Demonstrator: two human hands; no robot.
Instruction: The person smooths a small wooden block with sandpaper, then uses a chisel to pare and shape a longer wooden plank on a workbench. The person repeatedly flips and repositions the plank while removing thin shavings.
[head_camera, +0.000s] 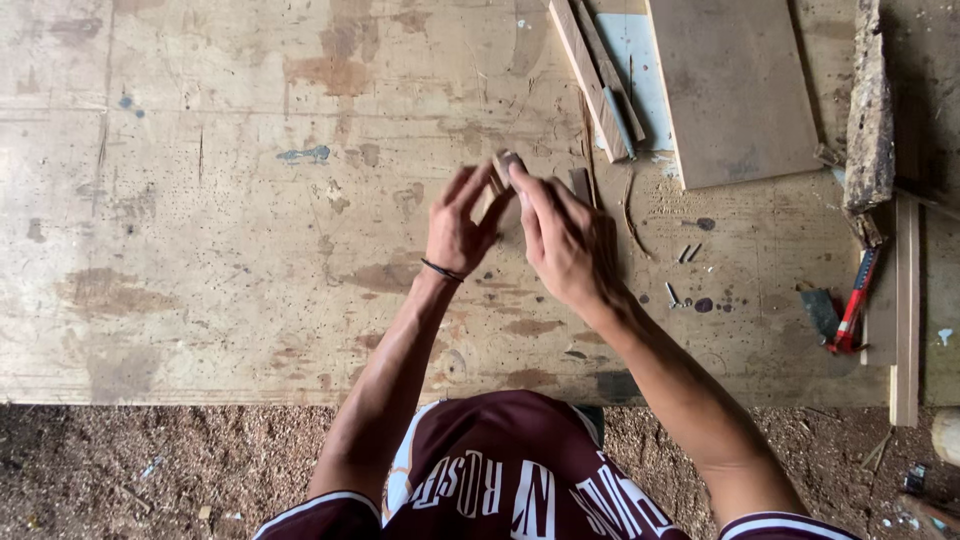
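A small pale wooden block (502, 166) sits pinched between the fingertips of both hands, held just above the worn plywood workbench (200, 250). The left hand (458, 228) has its fingers spread and reaching upward, the tips closing on the block's left side, while a thin dark band (441, 270) circles that wrist. The right hand (565, 240) clamps the block from the right, its forefinger laid along the top edge and the other fingers curled together beneath. Just beyond the right fingertips, a long narrow wooden strip (585, 75) lies at a slant, and a bluish flat tool (620, 122) rests against its lower end. Further right of those fingers lies a flat brown board (735, 90), partly covering a pale blue sheet (638, 60). To the right of the right knuckles, a few small dark nails or screws (688, 253) are scattered on the bench top. Well to the right, near the bench edge, a red-handled tool (853, 305) lies beside a small dark grey block (820, 312), with a rough, crumbly beam (868, 110) above them and a thin pale batten (906, 310) running along the edge. Below the wrists, beyond the near edge of the bench, the floor is covered with sawdust (150, 470).
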